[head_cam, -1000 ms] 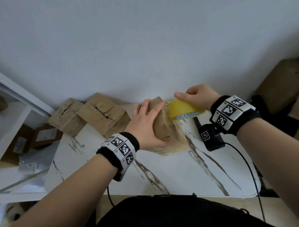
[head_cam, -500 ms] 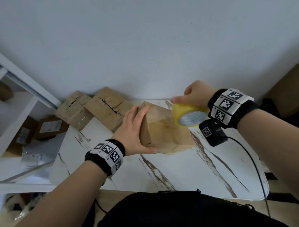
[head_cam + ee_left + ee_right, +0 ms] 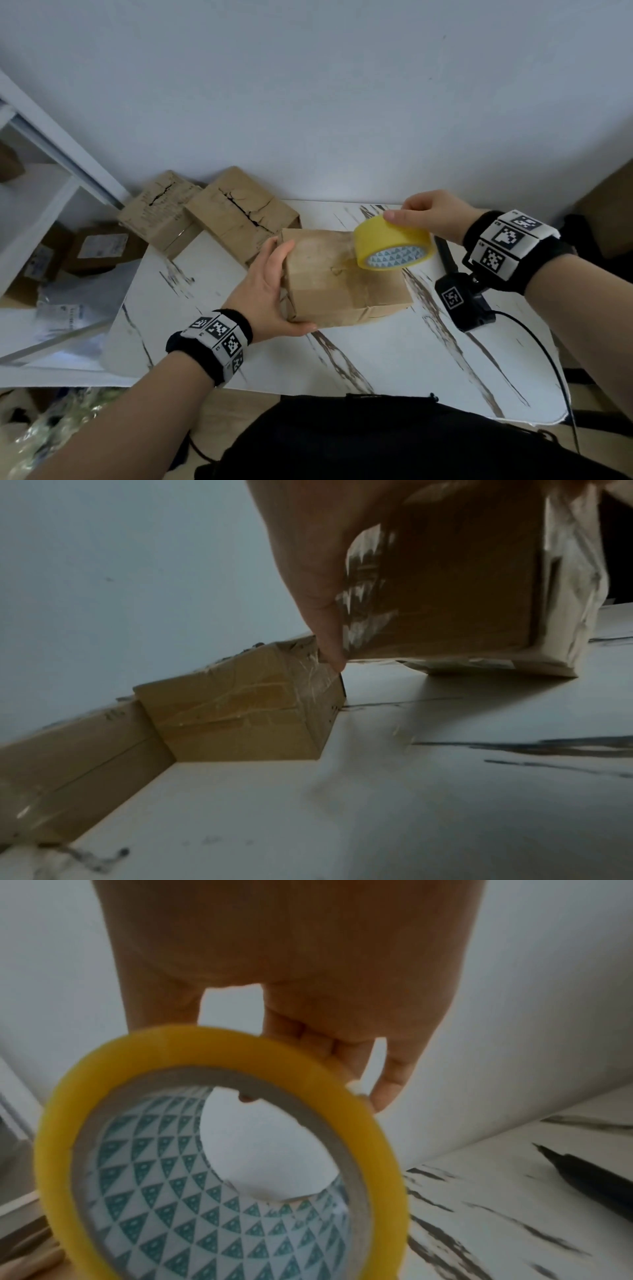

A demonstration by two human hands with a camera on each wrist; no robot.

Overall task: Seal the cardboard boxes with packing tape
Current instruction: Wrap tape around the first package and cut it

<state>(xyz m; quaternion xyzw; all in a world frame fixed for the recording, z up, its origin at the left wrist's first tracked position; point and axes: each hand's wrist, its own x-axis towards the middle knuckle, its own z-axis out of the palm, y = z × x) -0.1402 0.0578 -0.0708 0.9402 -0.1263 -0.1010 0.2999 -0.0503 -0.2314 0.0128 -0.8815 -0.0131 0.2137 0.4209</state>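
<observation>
A brown cardboard box [image 3: 342, 284] wrapped in clear tape lies in the middle of the white marble table [image 3: 394, 359]. My left hand [image 3: 270, 291] grips its left end, fingers over the far edge and thumb on the near side; the left wrist view shows the fingers [image 3: 315, 561] against the box [image 3: 445, 574]. My right hand [image 3: 424, 216] holds a yellow tape roll [image 3: 387, 240] just above the box's far right corner. A strip of tape [image 3: 346, 255] runs from the roll down onto the box top. The right wrist view shows the roll [image 3: 55, 1150] pinched by my right hand [image 3: 291, 974].
Two more cardboard boxes [image 3: 239, 219] [image 3: 157, 212] with split tops lie against the wall at the back left; one [image 3: 240, 710] is close to my left fingers. A black pen-like tool [image 3: 445, 253] [image 3: 599, 1177] lies right of the roll. Shelves with parcels [image 3: 96, 246] stand left of the table.
The box has been turned from standing tilted to lying flat. My left hand shifted from its top to its left end. The roll moved right, drawing tape out.
</observation>
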